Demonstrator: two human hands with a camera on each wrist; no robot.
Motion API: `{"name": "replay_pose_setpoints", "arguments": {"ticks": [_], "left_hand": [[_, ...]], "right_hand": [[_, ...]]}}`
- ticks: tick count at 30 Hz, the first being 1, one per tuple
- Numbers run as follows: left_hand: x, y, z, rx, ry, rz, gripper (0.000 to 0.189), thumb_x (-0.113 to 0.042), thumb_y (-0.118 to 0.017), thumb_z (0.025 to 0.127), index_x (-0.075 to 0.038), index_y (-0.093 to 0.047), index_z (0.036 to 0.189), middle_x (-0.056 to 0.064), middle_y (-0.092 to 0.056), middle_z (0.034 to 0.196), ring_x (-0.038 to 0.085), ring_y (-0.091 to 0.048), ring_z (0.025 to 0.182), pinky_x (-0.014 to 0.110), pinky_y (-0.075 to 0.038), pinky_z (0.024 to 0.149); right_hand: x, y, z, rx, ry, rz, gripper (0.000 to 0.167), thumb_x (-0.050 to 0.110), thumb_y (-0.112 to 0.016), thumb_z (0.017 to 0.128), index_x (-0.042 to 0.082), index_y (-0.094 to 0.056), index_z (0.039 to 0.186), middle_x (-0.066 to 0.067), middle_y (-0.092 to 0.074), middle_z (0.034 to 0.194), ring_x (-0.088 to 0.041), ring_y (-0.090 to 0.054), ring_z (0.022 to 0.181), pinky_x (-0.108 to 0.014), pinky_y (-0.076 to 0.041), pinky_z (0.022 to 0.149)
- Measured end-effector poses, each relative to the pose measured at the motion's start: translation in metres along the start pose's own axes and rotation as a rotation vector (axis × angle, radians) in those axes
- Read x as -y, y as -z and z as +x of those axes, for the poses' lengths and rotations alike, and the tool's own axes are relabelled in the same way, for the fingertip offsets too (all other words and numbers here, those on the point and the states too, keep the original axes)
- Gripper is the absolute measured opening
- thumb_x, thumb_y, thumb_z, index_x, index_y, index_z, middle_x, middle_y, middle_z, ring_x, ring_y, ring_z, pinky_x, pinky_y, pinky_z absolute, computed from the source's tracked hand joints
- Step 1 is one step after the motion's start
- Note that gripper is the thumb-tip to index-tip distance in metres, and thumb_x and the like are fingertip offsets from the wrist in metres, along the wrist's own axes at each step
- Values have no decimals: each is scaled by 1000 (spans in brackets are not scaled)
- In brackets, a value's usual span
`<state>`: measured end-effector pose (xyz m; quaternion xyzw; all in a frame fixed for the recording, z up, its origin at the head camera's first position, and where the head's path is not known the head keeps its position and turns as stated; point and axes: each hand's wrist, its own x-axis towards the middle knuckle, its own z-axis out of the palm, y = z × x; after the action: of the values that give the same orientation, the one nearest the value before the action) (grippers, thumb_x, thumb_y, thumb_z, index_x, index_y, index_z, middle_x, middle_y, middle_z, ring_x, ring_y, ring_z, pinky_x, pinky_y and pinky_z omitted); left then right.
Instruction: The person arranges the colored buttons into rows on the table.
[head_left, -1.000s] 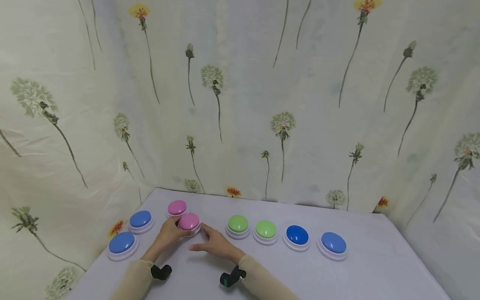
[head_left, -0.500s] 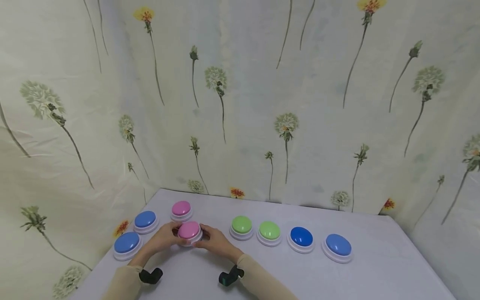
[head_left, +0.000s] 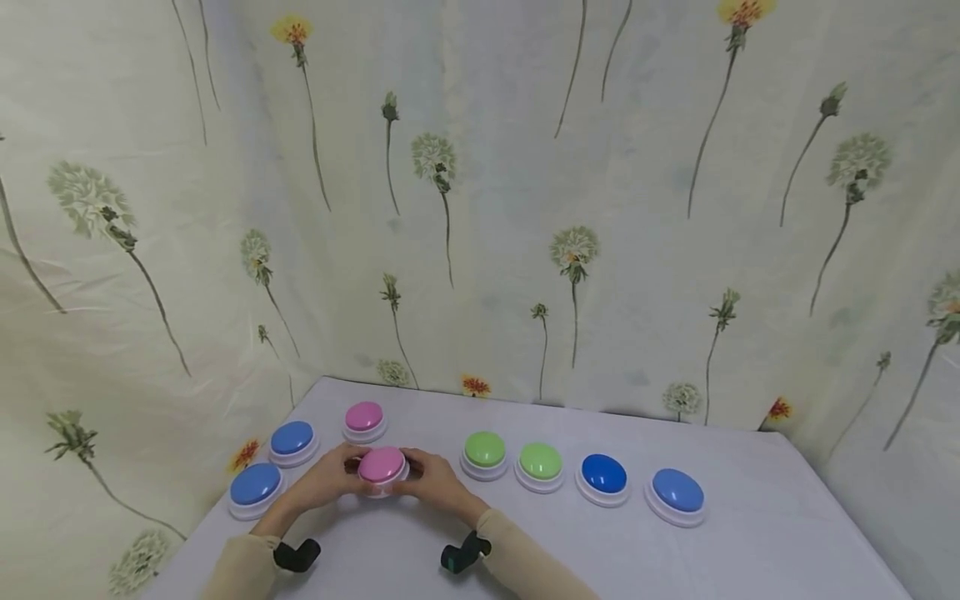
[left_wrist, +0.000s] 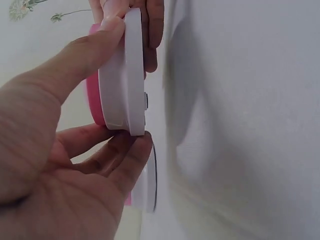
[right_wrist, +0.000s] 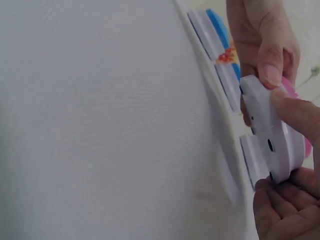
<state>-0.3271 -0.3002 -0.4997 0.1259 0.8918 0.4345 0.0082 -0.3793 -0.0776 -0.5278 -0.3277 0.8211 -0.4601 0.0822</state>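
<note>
Both hands hold a round push button with a pink dome [head_left: 381, 465] and a white base, near the left part of the table in the head view. My left hand [head_left: 324, 481] grips its left side, thumb at the near edge and fingers around the far side. From the right, my right hand [head_left: 441, 485] pinches the rim with thumb and fingers. In the left wrist view the button's white base [left_wrist: 116, 95] is off the tabletop, with a shadow beneath. A second pink button [head_left: 364, 416] stands behind it on the table.
Two blue buttons [head_left: 255, 484] stand at the left edge of the white-covered table [head_left: 765, 517]. Right of the hands are two green buttons [head_left: 484, 450], a dark blue button [head_left: 603, 473] and a lighter blue button [head_left: 678, 490]. A flower-printed curtain [head_left: 495, 167] hangs behind.
The held pink button has come nearer the body, away from the other pink one. My right hand, loosely beside it with the thumb apart, now grips its right side. The head view shifted slightly.
</note>
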Motion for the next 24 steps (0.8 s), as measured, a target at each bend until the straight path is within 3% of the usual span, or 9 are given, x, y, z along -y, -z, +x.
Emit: {"name": "replay_pose_setpoints", "arguments": {"ticks": [5,11,14,24], "left_hand": [[-12,-2,3,-13,-44,-7,69,-31,-81,75,-3,-54,132,13,-59,127,29,-57,117,45,-49,97],[-43,-8,4,-1,-123,40,63,-33,-84,72,-6,-62,125,6,-66,117,22,-61,109,45,-50,93],[-57,-15,4,-4,-166,51,63,-35,-85,71,-7,-63,123,3,-65,111,20,-61,105,47,-49,94],[-82,-44,11,27,-160,77,72,-40,-86,68,-4,-62,125,3,-54,102,18,-59,104,48,-49,96]], "right_hand": [[4,16,-7,-7,41,-5,73,49,-74,80,12,-51,138,-6,-56,139,-20,-57,123,-29,-48,101],[9,41,-26,1,53,-29,67,52,-73,79,20,-54,135,1,-59,135,-19,-57,122,-33,-49,100],[12,54,-38,-17,73,-43,67,50,-75,79,17,-56,133,-2,-60,133,-22,-58,121,-36,-50,99],[6,79,-71,-63,38,-99,70,51,-78,74,13,-59,130,-1,-64,127,-19,-61,117,-30,-51,96]]}}
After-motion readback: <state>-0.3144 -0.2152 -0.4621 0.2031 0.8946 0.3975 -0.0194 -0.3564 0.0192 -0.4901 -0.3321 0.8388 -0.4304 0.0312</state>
